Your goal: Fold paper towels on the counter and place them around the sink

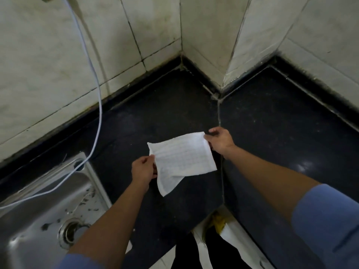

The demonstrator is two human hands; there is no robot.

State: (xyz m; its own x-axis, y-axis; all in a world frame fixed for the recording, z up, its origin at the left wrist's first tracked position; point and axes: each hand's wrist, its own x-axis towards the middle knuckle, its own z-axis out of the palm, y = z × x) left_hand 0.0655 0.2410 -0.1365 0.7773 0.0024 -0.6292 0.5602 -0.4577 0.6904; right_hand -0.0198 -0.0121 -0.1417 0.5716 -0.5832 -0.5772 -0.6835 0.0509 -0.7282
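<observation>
A white paper towel is stretched between both hands above the dark counter. My left hand pinches its near-left edge. My right hand pinches its far-right corner. The towel's lower corner hangs loose and droops toward me. The steel sink lies at the lower left, with its drain visible.
A white hose runs down the tiled wall and curves into the sink. The counter meets a tiled corner at the back. A seam in the counter runs toward me past my right hand. Floor and dark trousers show below the counter's edge.
</observation>
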